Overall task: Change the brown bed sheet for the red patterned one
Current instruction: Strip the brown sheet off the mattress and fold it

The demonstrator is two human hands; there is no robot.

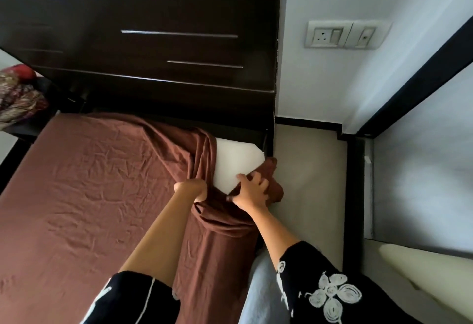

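The brown bed sheet (89, 183) covers most of the mattress and is peeled back at the near right head corner, where the white mattress (235, 162) shows. My left hand (190, 189) grips a bunched fold of the brown sheet beside that bare corner. My right hand (252, 190) lies at the mattress edge with its fingers curled into the brown cloth that hangs over the side. The red patterned sheet (18, 95) sits crumpled on a dark surface at the far left, beyond the bed.
A dark wooden headboard (153, 49) with metal strips stands behind the bed. A wall socket panel (343, 34) is on the right wall. Beige floor (307, 170) runs along the bed's right side, bounded by a dark door frame (358, 195).
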